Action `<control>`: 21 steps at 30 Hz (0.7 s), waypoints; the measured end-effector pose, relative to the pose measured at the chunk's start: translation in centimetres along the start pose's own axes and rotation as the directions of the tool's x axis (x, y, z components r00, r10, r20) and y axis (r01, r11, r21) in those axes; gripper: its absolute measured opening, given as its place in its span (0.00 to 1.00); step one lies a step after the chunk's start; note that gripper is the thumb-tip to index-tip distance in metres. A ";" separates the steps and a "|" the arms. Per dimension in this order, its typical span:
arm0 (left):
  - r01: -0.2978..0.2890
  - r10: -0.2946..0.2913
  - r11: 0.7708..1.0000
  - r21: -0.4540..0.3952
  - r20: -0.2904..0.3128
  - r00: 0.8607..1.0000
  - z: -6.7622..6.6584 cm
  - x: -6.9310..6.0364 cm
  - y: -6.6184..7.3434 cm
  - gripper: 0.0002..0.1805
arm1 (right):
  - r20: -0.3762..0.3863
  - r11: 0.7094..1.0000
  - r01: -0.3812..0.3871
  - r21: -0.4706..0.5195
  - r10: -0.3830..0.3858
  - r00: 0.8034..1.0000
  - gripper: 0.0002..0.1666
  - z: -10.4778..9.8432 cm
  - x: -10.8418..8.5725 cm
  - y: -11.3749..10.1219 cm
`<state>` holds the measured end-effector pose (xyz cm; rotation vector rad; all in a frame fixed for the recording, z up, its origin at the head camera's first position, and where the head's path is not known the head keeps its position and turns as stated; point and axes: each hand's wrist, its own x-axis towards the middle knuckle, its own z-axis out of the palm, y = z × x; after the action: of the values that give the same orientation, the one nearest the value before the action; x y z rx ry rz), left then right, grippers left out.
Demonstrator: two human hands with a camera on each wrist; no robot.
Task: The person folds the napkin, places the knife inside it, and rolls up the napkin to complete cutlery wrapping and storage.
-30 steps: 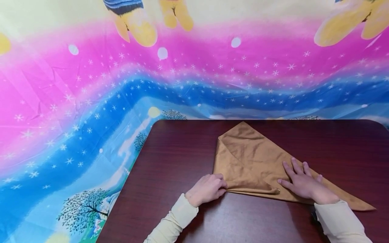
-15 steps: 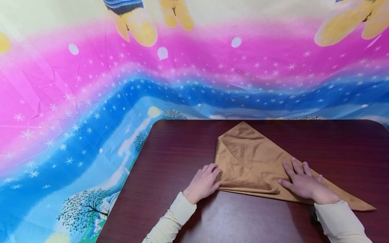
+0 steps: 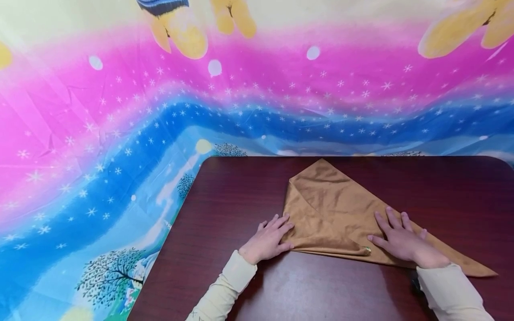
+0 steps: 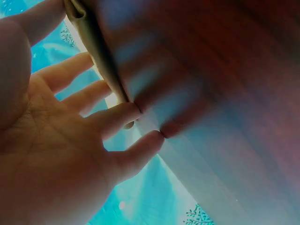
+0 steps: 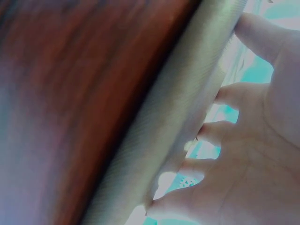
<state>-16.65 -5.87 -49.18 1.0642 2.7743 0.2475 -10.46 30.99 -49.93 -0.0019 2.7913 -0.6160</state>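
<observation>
A folded brown cloth [image 3: 341, 209] lies flat on the dark red wooden table [image 3: 233, 191], its long point reaching to the right. Along its near edge runs a rolled fold that ends in a small shiny spot [image 3: 367, 251]. At the cloth's left edge is my left hand [image 3: 268, 238], fingers spread, fingertips on the cloth and the table beside it. My right hand [image 3: 403, 238] rests with spread fingers on the cloth's right part. In the left wrist view the cloth's edge [image 4: 101, 51] passes by the fingertips; in the right wrist view the fingertips touch the cloth [image 5: 164, 122].
Behind and to the left of the table hangs a printed curtain [image 3: 257, 84] in pink and blue with snowflakes and trees. The table's far edge runs just beyond the cloth's top corner. A dark object [image 3: 416, 285] shows at the right wrist.
My left hand has let go of the cloth's lower left corner, moved slightly left and away from me, and spread its fingers. The right hand stays in place on the cloth.
</observation>
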 end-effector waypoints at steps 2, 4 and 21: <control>0.012 -0.012 1.000 -0.020 0.018 1.000 0.0 0.1 0.0 0.32 | -0.003 1.000 0.005 -0.002 -0.005 1.000 0.56 -0.1 0.0 0.0; 0.026 -0.025 0.999 -0.045 0.034 0.999 0.0 0.1 0.0 0.33 | -0.003 1.000 0.006 -0.004 -0.006 1.000 0.56 -0.1 0.0 0.0; 0.026 -0.026 1.000 -0.005 0.092 0.995 -0.4 0.3 0.2 0.31 | -0.056 1.000 0.015 0.022 -0.014 0.998 0.55 -0.5 0.2 0.0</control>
<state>-16.86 -5.59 -48.74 1.0112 2.7024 0.1982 -10.82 31.19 -49.57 -0.0002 2.8399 -0.6602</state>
